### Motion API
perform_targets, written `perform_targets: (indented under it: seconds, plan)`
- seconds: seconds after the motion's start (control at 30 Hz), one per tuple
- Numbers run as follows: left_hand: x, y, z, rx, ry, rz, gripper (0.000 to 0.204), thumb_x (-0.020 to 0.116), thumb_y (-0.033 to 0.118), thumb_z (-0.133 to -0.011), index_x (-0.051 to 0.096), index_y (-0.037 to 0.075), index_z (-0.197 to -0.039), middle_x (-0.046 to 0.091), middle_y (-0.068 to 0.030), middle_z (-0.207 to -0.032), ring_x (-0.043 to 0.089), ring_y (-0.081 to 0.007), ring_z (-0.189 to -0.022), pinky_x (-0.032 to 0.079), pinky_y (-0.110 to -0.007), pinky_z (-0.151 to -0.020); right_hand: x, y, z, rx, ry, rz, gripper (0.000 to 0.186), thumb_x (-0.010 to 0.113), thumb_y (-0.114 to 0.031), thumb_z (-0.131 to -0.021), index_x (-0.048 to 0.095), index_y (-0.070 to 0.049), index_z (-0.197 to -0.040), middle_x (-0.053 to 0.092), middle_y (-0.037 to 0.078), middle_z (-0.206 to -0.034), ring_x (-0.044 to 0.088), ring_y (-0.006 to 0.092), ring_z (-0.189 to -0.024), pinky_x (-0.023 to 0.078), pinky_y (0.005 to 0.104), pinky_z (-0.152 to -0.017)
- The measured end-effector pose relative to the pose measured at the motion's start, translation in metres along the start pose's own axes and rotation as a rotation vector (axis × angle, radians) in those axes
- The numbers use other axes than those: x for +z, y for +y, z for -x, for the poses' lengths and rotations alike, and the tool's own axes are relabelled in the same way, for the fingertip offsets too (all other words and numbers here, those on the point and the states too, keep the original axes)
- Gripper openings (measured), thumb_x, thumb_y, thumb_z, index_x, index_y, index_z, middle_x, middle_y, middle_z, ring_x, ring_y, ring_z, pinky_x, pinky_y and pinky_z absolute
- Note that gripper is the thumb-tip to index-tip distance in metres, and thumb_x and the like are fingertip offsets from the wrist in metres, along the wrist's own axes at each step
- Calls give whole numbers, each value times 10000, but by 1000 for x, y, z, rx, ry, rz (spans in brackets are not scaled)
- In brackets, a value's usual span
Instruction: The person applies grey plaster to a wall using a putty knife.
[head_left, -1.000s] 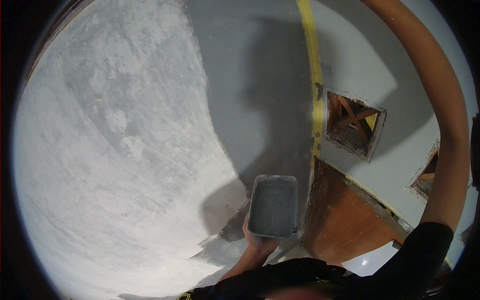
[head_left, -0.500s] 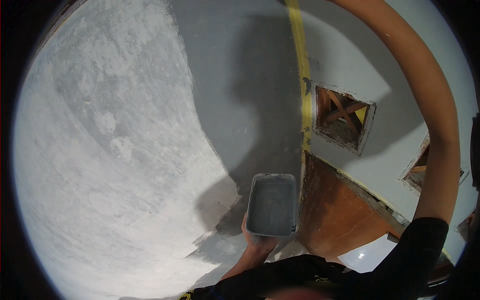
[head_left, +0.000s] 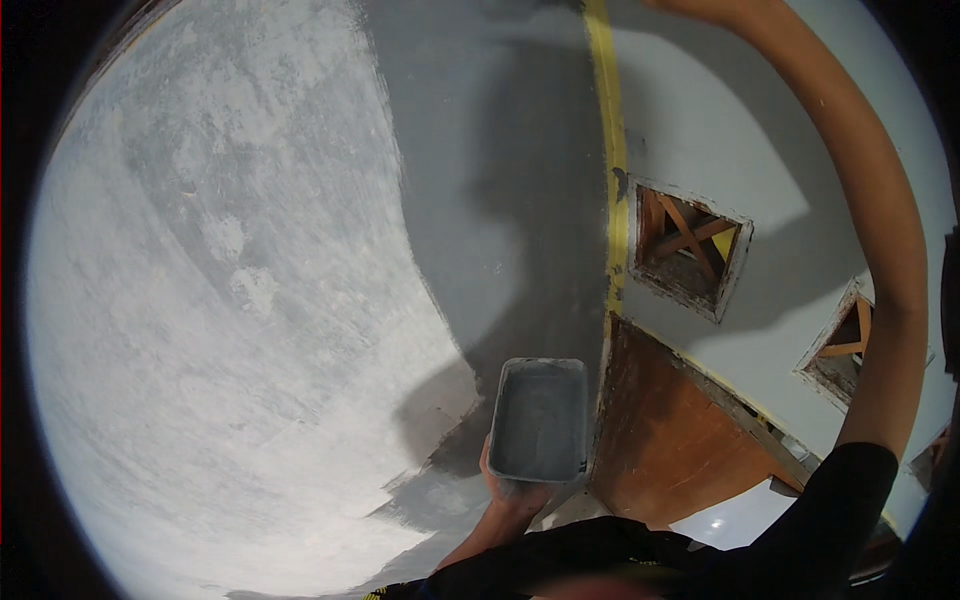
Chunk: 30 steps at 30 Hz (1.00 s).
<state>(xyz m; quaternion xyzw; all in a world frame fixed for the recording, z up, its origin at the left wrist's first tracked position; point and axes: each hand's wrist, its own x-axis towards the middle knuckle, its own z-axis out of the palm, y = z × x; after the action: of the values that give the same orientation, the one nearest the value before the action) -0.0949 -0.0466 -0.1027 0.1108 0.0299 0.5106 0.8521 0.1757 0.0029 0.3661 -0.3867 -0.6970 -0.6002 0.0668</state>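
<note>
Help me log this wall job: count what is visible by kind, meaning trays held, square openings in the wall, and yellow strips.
Grey rectangular tray, held from below by the left hand: 1
Square wall openings with wooden bracing inside, one near the strip and one farther right: 2
Yellow vertical strip on the wall: 1
Total: 4

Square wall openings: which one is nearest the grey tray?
The larger opening beside the yellow stripe, wooden cross-braces inside; it lies closer to the tray than the opening by the raised arm.
</note>
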Motion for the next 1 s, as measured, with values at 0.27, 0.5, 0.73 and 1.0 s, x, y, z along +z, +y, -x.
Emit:
perform_targets:
  seconds: [0.27, 0.5, 0.73, 1.0]
  plan:
    - [11, -3, 9, 38, 50, 35, 586, 413, 465, -998, 557, 62, -1399, 599, -134, -1378, 592, -337, -1239, 454, -519, -1072, 29, 28, -52, 279, 246, 133, 155, 635, -156, -860, 679, -30, -938, 696, 180, -803, 714, 367, -771, 573, 493, -672]
    - [14, 10, 8, 74, -15, 9, 590, 429, 468, -993, 547, 66, -1408, 590, -133, -1391, 596, -337, -1238, 477, -516, -1052, 51, -12, -9, 344, 73, 173, 162, 647, -132, -913, 712, -25, -1015, 720, 165, -827, 716, 315, -745, 580, 424, -667]
    - [1, 13, 10, 74, -10, 27, 556, 474, 437, -1012, 515, 88, -1442, 555, -133, -1436, 556, -350, -1289, 463, -507, -1077, 73, -79, 58, 21, -144, -61, 290, 612, -136, -949, 713, -122, -1220, 709, 84, -867, 716, 272, -805, 584, 406, -753]
    - [-4, 16, 6, -5, 13, 85, 616, 425, 495, -984, 529, 87, -1433, 569, -134, -1422, 569, -351, -1282, 462, -544, -1068, 82, -131, 106, -248, -441, -215, 328, 587, -212, -935, 685, -221, -1248, 687, 7, -1013, 696, 191, -929, 494, 370, -785]
